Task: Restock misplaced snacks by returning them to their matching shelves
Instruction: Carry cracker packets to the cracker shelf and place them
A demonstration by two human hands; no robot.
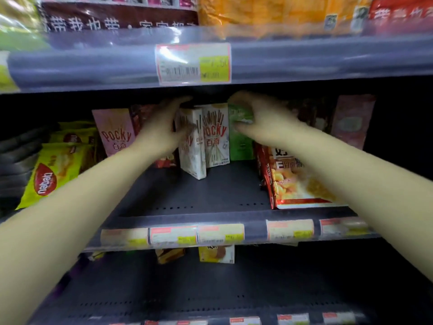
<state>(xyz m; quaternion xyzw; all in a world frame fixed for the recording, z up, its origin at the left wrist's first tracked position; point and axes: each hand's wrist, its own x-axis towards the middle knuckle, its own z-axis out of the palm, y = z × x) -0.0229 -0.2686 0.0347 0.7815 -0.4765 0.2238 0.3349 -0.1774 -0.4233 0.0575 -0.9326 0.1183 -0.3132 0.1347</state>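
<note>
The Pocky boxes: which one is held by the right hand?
The green box, rightmost in the row; the right hand grips its top. The others are pink or white.

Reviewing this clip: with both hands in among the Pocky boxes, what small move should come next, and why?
Probably lower the green box, which the right hand grips at its top, to stand beside the white Pocky boxes. The left hand already touches the front white box, seemingly steadying the row.

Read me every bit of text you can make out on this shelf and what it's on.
"Pocky 百奇": pink box.
"Pocky 百奇": white box.
"Pocky", partly hidden: front white box.
"Danone"-like red logo, uncertain: yellow bag.
Green box, red bag, price tags: too blurred.
</note>
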